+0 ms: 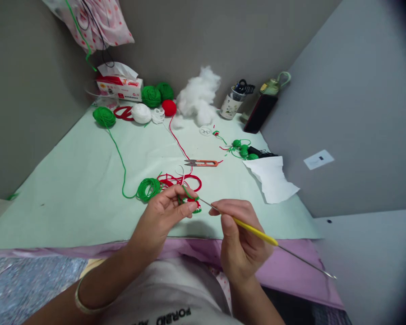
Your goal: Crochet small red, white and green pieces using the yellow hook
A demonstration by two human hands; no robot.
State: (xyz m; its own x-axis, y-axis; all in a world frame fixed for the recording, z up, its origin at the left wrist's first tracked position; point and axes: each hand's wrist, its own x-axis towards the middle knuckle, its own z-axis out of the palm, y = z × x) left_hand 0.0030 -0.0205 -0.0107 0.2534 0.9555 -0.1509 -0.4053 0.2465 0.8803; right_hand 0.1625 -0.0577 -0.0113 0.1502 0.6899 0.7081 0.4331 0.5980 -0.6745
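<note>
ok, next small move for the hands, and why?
I'd probably have the right hand ease the yellow-handled hook around the green strand. The hook's far end appears to be at the edge of the red-and-green piece, the left hand pinches that piece, and the strand runs close by. Whether yarn is caught is too small to tell.

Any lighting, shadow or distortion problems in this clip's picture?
Head view: light looks soft, without strong glare on the table; head view: a faint shadow lies between the left hand and right hand; head view: blackened right-hand edge, walls leaning outward, wide-angle style; head view: the crocheted piece is too small to read single stitches.
</note>
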